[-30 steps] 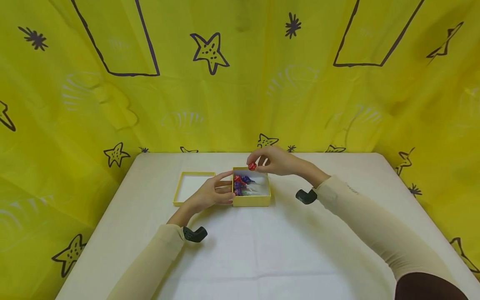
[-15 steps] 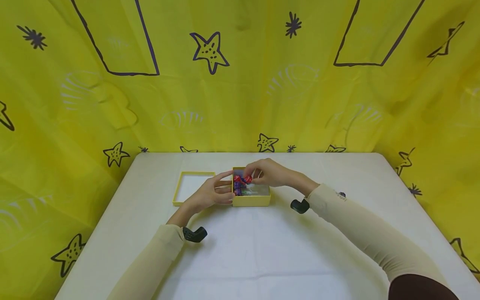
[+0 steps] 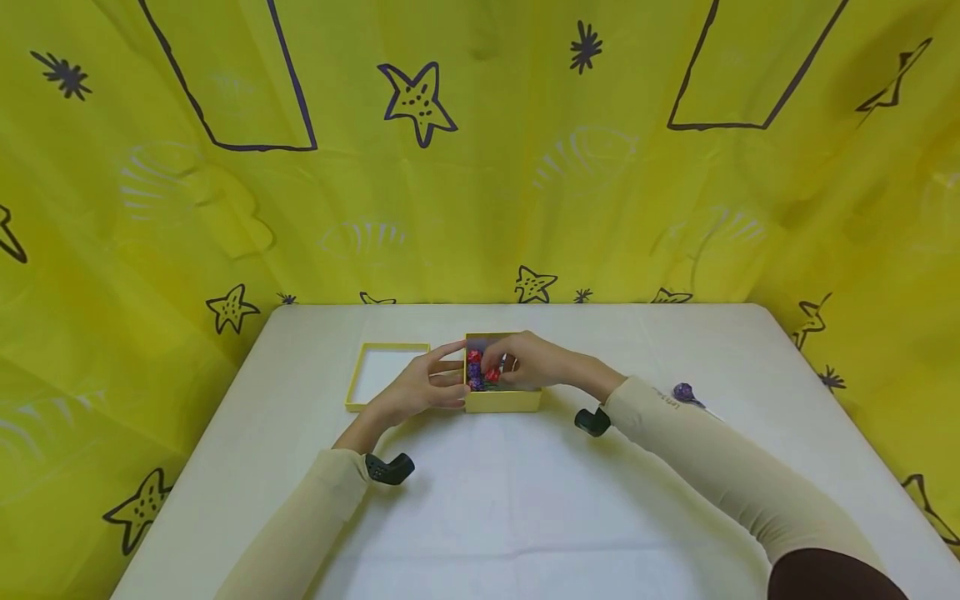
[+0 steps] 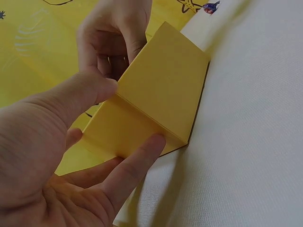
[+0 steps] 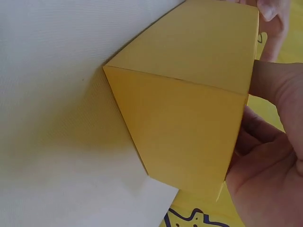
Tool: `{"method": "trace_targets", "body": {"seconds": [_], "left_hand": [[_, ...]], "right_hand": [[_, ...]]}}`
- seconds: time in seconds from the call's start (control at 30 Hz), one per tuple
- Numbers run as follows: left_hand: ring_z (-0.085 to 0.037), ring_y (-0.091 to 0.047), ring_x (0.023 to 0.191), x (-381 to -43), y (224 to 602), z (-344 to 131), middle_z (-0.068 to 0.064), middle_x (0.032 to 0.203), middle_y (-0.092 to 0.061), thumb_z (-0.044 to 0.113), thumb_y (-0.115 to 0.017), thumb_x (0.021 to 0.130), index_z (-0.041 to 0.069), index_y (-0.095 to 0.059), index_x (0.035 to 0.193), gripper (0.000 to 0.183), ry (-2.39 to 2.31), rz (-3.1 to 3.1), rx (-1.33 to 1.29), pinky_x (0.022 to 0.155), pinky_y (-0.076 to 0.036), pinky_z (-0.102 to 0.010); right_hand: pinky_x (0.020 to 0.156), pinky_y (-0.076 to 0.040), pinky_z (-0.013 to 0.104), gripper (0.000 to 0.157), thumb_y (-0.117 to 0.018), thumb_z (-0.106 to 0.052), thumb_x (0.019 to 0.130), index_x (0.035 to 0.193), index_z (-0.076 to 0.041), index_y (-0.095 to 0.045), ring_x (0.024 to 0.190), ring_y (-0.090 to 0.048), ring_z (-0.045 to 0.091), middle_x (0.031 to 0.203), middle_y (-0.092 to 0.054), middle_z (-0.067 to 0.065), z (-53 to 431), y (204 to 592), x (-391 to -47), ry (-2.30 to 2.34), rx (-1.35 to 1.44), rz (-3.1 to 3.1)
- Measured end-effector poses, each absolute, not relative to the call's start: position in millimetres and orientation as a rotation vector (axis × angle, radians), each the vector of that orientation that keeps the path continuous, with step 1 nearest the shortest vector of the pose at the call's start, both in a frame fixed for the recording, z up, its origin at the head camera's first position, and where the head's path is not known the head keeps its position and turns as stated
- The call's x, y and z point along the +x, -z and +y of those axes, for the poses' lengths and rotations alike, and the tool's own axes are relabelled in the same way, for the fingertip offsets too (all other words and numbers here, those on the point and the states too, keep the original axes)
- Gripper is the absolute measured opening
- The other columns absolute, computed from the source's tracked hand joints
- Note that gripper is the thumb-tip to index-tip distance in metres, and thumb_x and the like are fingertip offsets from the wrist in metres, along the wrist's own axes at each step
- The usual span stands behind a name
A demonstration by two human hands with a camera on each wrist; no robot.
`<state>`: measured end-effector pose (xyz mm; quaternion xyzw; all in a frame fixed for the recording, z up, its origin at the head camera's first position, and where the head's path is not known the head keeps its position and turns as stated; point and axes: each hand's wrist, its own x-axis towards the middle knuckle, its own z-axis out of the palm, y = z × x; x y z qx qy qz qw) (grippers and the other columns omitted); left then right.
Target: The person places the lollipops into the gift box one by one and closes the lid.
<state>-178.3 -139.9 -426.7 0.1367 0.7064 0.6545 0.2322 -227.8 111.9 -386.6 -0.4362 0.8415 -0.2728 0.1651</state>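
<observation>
A yellow box [image 3: 502, 402] stands uncovered on the table, with several red and purple wrapped lollipops [image 3: 475, 371] along its left inner side. My right hand [image 3: 536, 362] reaches down into it and pinches a red-wrapped lollipop [image 3: 492, 376] between thumb and fingers. The right wrist view hides those fingertips behind the box wall. On the box's left side rests my left hand [image 3: 420, 383], its fingers spread and fairly straight. In the left wrist view the left thumb [image 4: 94, 89] touches the upper edge, while a finger [image 4: 137, 165] presses the side wall.
A shallow yellow-edged lid [image 3: 358, 379], white inside, lies left of the box, partly behind the left hand. One purple-wrapped lollipop [image 3: 683, 392] lies on the white table [image 3: 480, 500] beyond the right sleeve. A yellow patterned curtain [image 3: 480, 208] stands behind the table.
My right hand has moved down and slightly left, carrying the red lollipop from above the box into it. The left hand has stayed at the box. The loose purple lollipop has come into view.
</observation>
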Motion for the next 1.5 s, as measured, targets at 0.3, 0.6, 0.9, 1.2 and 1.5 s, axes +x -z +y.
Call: {"method": "trace_targets", "body": {"seconds": [0.3,0.6,0.9,1.2,1.5], "left_hand": [[-0.044,-0.052,0.135,-179,427,-139,-0.027,0.155,-0.042,0.0,-0.073,0.094,0.02,-0.031,0.162,0.083,-1.795,1.936,0.367,0.092,-0.06,-0.048],[-0.043,-0.055,0.131,-177,424,-139,-0.027,0.154,-0.042,0.0,-0.072,0.095,0.02,-0.03,0.163,0.082,-1.798,1.94,0.347,0.093,-0.06,-0.047],[-0.043,-0.054,0.133,-176,424,-139,-0.027,0.155,-0.042,0.001,-0.073,0.095,0.02,-0.03,0.163,0.083,-1.796,1.944,0.343,0.093,-0.06,-0.047],[-0.043,-0.055,0.131,-176,424,-138,-0.028,0.154,-0.042,-0.001,-0.071,0.095,0.019,-0.03,0.163,0.081,-1.805,1.937,0.353,0.093,-0.06,-0.047],[-0.043,-0.056,0.13,-177,425,-138,-0.027,0.155,-0.041,0.001,-0.072,0.095,0.02,-0.03,0.163,0.081,-1.788,1.961,0.334,0.093,-0.06,-0.046]], "right_hand": [[0.082,-0.059,0.025,0.02,-0.068,0.003,0.093,0.109,-0.008,-0.074,0.093,-0.066,0.02,0.104,-0.07,0.003,110,388,-226,0.759,-1.21,2.37],[0.077,-0.058,0.022,0.017,-0.069,0.002,0.093,0.106,-0.007,-0.074,0.086,-0.066,0.016,0.098,-0.071,0.002,108,390,-227,0.763,-1.246,2.354],[0.076,-0.058,0.021,0.015,-0.07,0.0,0.094,0.106,-0.008,-0.074,0.086,-0.065,0.015,0.098,-0.071,0.002,108,393,-228,0.74,-1.253,2.371],[0.08,-0.059,0.024,0.019,-0.068,0.0,0.094,0.112,-0.005,-0.073,0.091,-0.068,0.016,0.105,-0.074,0.006,112,385,-226,0.748,-1.262,2.396],[0.086,-0.061,0.045,0.034,-0.074,-0.008,0.094,0.127,-0.003,-0.068,0.102,-0.069,0.031,0.123,-0.071,0.015,130,365,-226,0.797,-1.289,2.465]]}}
